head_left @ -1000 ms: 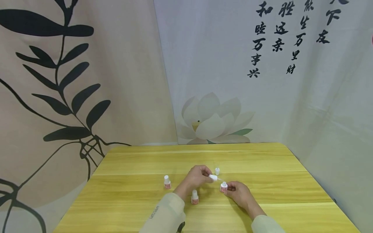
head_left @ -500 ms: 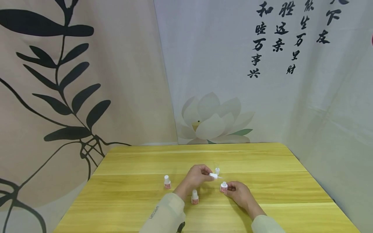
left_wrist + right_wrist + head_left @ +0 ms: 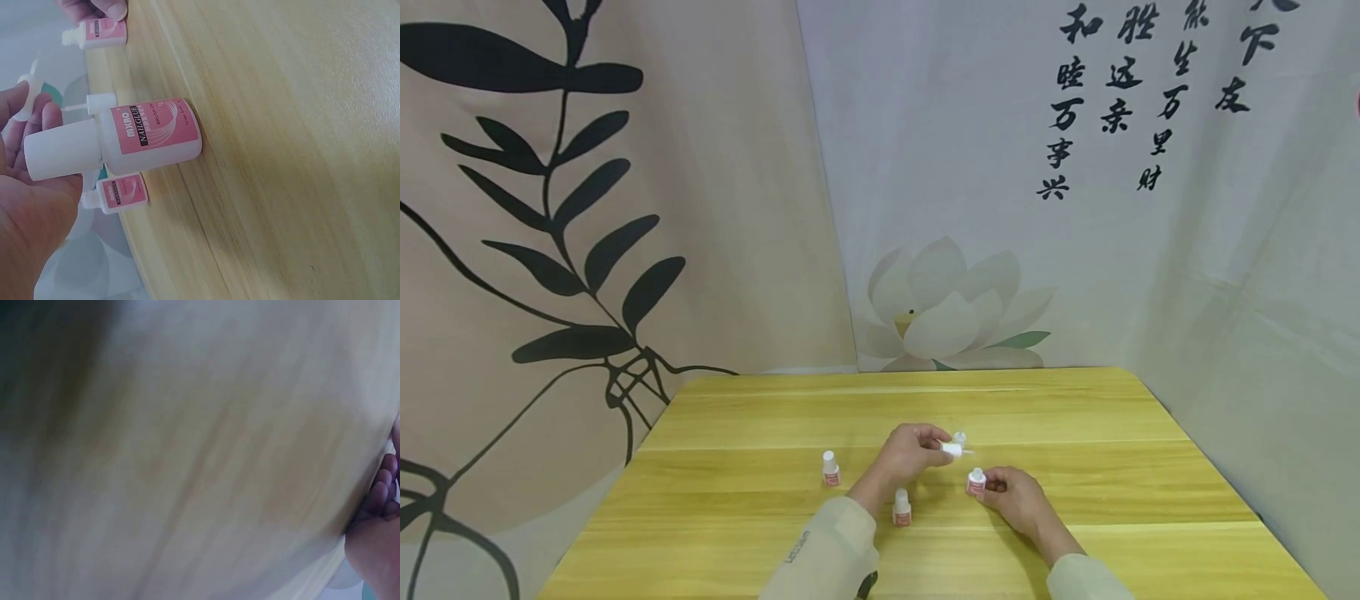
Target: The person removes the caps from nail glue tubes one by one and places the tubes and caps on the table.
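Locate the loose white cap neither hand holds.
In the head view, the white cap is right of centre on the table, partly covered by the brush cap in the left hand and beyond the bottle in the right hand.

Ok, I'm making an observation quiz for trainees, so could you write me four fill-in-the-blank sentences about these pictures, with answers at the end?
1. The left hand holds a cap coloured ____.
2. In the left wrist view, the label on the bottle in the right hand is ____.
3. The nearest bottle there reads NAIL, directly followed by ____.
4. Counting the held one, the head view shows ____ bottles.

Missing words: white; pink; GLUE; three.
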Demonstrator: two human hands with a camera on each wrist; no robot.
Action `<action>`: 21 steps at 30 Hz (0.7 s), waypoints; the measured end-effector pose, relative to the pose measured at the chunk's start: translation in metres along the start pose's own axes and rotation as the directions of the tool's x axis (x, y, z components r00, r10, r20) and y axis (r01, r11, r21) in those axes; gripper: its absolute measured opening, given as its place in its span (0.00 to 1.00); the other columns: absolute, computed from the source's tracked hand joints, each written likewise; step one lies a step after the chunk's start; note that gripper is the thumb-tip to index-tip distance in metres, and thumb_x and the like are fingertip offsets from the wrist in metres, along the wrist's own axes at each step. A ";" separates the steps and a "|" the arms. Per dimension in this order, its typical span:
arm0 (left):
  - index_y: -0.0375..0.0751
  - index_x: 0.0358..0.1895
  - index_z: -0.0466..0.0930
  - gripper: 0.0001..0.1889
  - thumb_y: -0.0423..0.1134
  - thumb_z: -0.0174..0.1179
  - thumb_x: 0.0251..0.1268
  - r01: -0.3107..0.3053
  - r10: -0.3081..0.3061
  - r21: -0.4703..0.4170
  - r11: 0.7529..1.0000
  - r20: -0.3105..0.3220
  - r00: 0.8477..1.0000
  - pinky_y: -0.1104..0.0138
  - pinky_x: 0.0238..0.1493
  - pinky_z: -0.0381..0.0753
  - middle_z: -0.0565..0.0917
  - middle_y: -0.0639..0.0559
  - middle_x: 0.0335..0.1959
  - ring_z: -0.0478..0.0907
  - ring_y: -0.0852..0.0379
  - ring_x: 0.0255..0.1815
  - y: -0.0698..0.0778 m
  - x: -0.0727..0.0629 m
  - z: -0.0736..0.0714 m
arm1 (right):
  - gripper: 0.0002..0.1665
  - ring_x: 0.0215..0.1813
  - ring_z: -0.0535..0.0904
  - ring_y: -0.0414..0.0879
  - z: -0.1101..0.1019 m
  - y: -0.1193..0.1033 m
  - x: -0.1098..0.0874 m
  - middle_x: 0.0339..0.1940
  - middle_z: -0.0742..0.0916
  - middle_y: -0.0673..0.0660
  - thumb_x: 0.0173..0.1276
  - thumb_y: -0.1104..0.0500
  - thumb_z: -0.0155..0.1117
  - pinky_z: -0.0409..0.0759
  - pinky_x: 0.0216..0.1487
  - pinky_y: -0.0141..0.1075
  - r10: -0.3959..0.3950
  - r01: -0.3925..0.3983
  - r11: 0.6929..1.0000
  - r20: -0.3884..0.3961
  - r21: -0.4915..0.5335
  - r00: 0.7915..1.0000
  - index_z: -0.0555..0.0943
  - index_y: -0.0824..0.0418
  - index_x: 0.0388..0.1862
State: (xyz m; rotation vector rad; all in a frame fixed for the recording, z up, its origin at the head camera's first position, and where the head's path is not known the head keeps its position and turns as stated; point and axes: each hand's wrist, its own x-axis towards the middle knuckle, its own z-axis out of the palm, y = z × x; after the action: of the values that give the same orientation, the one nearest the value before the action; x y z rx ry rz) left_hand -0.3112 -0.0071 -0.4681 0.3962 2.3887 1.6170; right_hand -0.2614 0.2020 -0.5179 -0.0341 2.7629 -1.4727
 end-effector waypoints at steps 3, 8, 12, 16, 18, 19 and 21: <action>0.47 0.42 0.86 0.07 0.38 0.70 0.60 0.015 -0.015 0.012 1.000 -0.005 1.000 0.65 0.40 0.77 0.81 0.56 0.35 0.76 0.58 0.38 0.000 0.000 0.001 | 0.11 0.40 0.79 0.43 0.000 0.001 0.000 0.35 0.85 0.49 0.61 0.58 0.74 0.78 0.44 0.42 0.001 -0.001 1.000 -0.002 0.001 1.000 0.85 0.61 0.40; 0.46 0.41 0.84 0.07 0.36 0.70 0.60 0.019 -0.019 0.022 1.000 -0.009 1.000 0.64 0.42 0.78 0.81 0.56 0.36 0.77 0.58 0.39 -0.001 0.000 0.002 | 0.10 0.39 0.78 0.43 0.002 0.001 0.000 0.35 0.85 0.49 0.61 0.58 0.75 0.77 0.45 0.41 0.009 -0.009 1.000 -0.003 -0.005 1.000 0.85 0.60 0.39; 0.46 0.40 0.83 0.07 0.36 0.70 0.60 0.009 -0.008 0.021 1.000 -0.007 1.000 0.64 0.41 0.78 0.81 0.56 0.36 0.76 0.58 0.39 -0.002 0.000 0.001 | 0.11 0.39 0.78 0.43 0.001 0.001 0.000 0.34 0.85 0.49 0.61 0.56 0.75 0.77 0.46 0.42 0.009 -0.009 1.000 -0.011 -0.015 1.000 0.85 0.59 0.39; 0.46 0.40 0.84 0.07 0.37 0.70 0.61 -0.002 0.002 0.009 1.000 -0.006 1.000 0.64 0.42 0.78 0.81 0.56 0.35 0.77 0.58 0.38 -0.001 -0.001 0.000 | 0.12 0.40 0.79 0.43 0.001 0.001 0.000 0.34 0.85 0.49 0.60 0.55 0.75 0.78 0.48 0.45 0.004 -0.004 0.999 -0.014 -0.034 1.000 0.85 0.60 0.39; 0.46 0.40 0.84 0.06 0.38 0.70 0.61 -0.006 0.006 0.008 1.000 -0.005 1.000 0.64 0.42 0.78 0.82 0.56 0.35 0.77 0.58 0.39 0.000 -0.001 0.000 | 0.13 0.40 0.79 0.43 0.001 0.001 0.001 0.35 0.85 0.49 0.61 0.54 0.75 0.78 0.48 0.45 0.011 -0.011 0.999 -0.009 -0.034 1.000 0.85 0.60 0.40; 0.46 0.40 0.84 0.06 0.39 0.70 0.62 -0.008 0.008 0.008 1.000 -0.003 1.000 0.64 0.43 0.78 0.82 0.56 0.36 0.77 0.58 0.39 0.000 -0.002 0.000 | 0.13 0.40 0.79 0.43 0.001 0.001 0.001 0.35 0.85 0.48 0.61 0.54 0.75 0.78 0.48 0.45 0.014 -0.014 0.999 -0.008 -0.032 1.000 0.85 0.60 0.40; 0.46 0.41 0.84 0.06 0.40 0.69 0.62 -0.010 0.010 0.012 1.000 0.000 1.000 0.64 0.43 0.78 0.82 0.57 0.36 0.77 0.58 0.39 0.000 -0.001 0.000 | 0.12 0.41 0.79 0.43 0.002 0.001 0.001 0.35 0.85 0.48 0.61 0.54 0.75 0.78 0.48 0.45 0.020 -0.021 0.999 -0.006 -0.030 1.000 0.85 0.59 0.40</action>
State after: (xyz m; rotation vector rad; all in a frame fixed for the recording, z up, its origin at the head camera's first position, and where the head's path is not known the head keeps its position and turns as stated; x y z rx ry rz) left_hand -0.3100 -0.0078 -0.4676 0.4113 2.4018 1.6077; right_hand -0.2628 0.2010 -0.5202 -0.0016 2.7813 -1.4294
